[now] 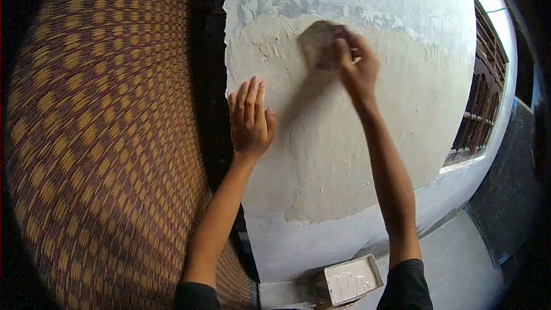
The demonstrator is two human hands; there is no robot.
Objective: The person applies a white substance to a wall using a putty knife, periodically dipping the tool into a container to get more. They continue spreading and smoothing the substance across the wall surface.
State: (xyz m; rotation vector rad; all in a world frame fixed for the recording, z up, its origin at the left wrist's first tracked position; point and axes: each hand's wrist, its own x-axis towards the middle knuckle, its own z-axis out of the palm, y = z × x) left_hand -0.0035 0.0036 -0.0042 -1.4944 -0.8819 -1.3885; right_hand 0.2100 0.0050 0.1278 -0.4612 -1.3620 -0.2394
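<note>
1. Right hand (360, 72) is closed on a flat tool (321, 46) against the wall (275, 247), high above the tray (349, 262). Left hand (251, 129) lies open on the wall's ragged edge, fingers nearly together, lower than the tool but above the tray.
2. If tilted too steeply, the tool could gouge the patch (338, 155) above the tray or lift its ridges.
3. If the patch is soft, the left palm could print it; the edge might also crumble under pressure.
4. Bits knocked loose could drop into the paste (347, 282) in the tray, since it sits low under the work.
5. Blur hides the tool's type and exact contact. The left palm's underside is hidden; whether the patch is wet, I cannot tell.
</note>
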